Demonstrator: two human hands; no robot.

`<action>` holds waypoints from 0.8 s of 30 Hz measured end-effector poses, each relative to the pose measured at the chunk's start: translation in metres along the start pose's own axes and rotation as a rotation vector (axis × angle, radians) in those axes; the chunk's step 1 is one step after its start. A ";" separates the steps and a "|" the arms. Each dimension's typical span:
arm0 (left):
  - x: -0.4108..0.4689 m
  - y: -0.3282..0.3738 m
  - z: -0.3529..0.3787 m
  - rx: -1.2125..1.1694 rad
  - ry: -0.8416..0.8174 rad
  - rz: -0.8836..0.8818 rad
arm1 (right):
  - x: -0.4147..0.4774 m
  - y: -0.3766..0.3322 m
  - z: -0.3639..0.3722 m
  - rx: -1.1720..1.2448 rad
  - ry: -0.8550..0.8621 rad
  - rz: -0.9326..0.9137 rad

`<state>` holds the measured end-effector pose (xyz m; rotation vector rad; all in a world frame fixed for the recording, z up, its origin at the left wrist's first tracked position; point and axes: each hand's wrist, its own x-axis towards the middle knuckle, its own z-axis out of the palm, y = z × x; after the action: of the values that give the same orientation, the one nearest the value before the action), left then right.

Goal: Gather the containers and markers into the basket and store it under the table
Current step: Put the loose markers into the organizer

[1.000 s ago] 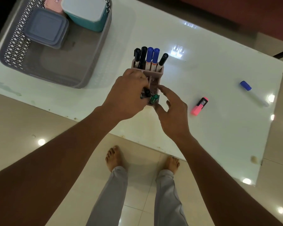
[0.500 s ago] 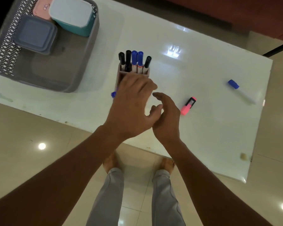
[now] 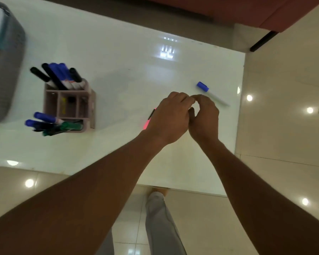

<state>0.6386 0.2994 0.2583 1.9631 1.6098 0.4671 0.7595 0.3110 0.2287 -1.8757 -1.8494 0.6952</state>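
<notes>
A white glossy table (image 3: 118,52) stands over a tiled floor. Both hands have left the pink organizer (image 3: 70,105), which now stands alone near the gray basket (image 3: 6,70) at the left edge, its slots full of markers. The left hand (image 3: 168,116) has crossed to the pink highlighter (image 3: 146,124) and curls over it; I cannot tell if it grips yet. The right hand (image 3: 204,116), loosely curled and touching the left, seems empty, just short of the blue-capped marker (image 3: 210,92). Two loose markers remain before the organizer joins the basket.
</notes>
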 end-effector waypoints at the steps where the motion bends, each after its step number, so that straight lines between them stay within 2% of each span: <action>1: 0.009 0.003 0.009 -0.009 -0.023 -0.009 | 0.010 0.012 -0.004 -0.036 -0.013 0.007; 5: 0.033 0.006 0.041 -0.046 -0.065 -0.080 | 0.048 0.052 -0.011 -0.215 -0.049 0.019; 8: 0.041 0.004 0.058 -0.061 -0.085 -0.131 | 0.065 0.073 -0.008 -0.359 -0.139 0.049; 12: 0.036 0.001 0.072 -0.087 -0.087 -0.211 | 0.064 0.085 -0.004 -0.492 -0.149 -0.016; 17: 0.021 -0.006 0.066 -0.109 0.047 -0.385 | 0.047 0.065 0.004 -0.354 -0.177 0.045; 21: 0.007 -0.016 0.033 -0.275 0.141 -0.390 | 0.027 0.014 0.010 0.054 -0.097 0.087; 24: -0.007 -0.034 -0.012 -0.360 0.229 -0.348 | 0.010 -0.037 0.014 0.287 -0.086 0.035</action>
<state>0.6040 0.2991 0.2476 1.3718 1.8137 0.7974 0.7218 0.3210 0.2393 -1.7185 -1.6668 1.0093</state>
